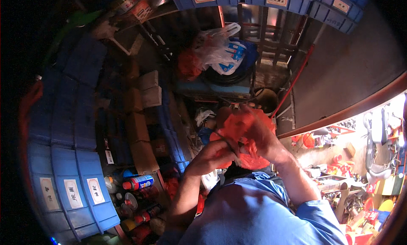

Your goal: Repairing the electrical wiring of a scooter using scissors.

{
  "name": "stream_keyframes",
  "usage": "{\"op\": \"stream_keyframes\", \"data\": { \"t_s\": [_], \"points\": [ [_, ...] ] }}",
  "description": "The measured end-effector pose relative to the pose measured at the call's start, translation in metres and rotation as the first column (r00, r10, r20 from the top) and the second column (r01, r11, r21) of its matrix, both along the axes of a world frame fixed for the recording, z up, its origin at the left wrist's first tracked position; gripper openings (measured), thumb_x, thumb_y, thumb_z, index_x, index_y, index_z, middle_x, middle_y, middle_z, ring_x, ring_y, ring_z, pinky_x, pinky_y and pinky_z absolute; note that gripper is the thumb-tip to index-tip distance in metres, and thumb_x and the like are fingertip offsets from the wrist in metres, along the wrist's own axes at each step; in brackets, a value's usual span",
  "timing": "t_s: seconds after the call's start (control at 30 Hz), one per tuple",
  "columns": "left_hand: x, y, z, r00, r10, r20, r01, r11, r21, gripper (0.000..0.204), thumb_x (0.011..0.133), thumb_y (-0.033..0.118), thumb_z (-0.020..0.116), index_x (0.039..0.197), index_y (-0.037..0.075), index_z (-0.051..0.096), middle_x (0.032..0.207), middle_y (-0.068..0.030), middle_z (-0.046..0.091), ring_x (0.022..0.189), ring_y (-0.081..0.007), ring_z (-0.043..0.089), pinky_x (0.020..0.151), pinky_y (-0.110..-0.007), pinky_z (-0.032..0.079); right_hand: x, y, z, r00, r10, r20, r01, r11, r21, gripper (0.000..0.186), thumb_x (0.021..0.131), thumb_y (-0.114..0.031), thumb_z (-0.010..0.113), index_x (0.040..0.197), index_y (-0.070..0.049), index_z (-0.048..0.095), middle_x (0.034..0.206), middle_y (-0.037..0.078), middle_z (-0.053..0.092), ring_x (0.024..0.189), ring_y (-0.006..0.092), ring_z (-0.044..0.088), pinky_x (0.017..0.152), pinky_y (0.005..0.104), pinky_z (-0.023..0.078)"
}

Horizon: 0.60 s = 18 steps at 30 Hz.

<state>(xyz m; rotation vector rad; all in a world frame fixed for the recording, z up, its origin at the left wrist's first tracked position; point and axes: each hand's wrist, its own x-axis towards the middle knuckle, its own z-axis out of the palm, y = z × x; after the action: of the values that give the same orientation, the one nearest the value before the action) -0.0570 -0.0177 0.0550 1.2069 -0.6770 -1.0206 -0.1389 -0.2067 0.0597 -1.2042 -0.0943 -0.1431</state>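
Note:
A crumpled red plastic bag is held up in front of my chest, between my two hands. The fingers of my left hand are closed on its left edge, near a thin dark strip I cannot make out. On the bag's right side is my right hand, bent over the red plastic and gripping it; its fingertips are blurred and partly lost against the bag. Folds of the bag hide whatever it may contain.
Blue storage bins line the left, beside spray cans and cardboard boxes. Ahead, plastic bags and a coiled black hose lie on a blue-edged surface. A red pole leans right of a bucket. Goods crowd the bright right side.

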Motion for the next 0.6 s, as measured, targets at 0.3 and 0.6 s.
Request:
{"op": "stream_keyframes", "data": {
  "t_s": [0.3,0.6],
  "points": [
    [-0.007,-0.025,0.009,0.848,-0.086,0.522,0.101,0.995,-0.001,0.009,0.086,0.013,0.068,0.089,0.005,0.065,0.094,-0.0076,0.061,0.1,-0.0225,0.057,0.089,-0.034,0.044,0.015,0.002,0.0,0.935,-0.235,-0.267,0.274,0.954,0.119,0.02,0.067,0.007,0.05,0.084,-0.005,0.049,0.09,0.004,0.054,0.082,0.0117,0.054,0.069,0.0266,0.045],
    [-0.029,-0.029,-0.012,0.855,0.248,0.456,-0.245,0.967,-0.067,0.01,0.085,0.006,0.069,0.094,0.004,0.067,0.096,-0.0088,0.064,0.099,-0.0201,0.06,0.087,-0.033,0.047,0.023,0.01,-0.029,0.871,-0.446,-0.205,0.296,0.81,-0.506,0.023,0.069,0.001,0.061,0.092,-0.001,0.06,0.088,0.011,0.061,0.089,0.0199,0.06,0.078,0.0329,0.049]
  ]
}}
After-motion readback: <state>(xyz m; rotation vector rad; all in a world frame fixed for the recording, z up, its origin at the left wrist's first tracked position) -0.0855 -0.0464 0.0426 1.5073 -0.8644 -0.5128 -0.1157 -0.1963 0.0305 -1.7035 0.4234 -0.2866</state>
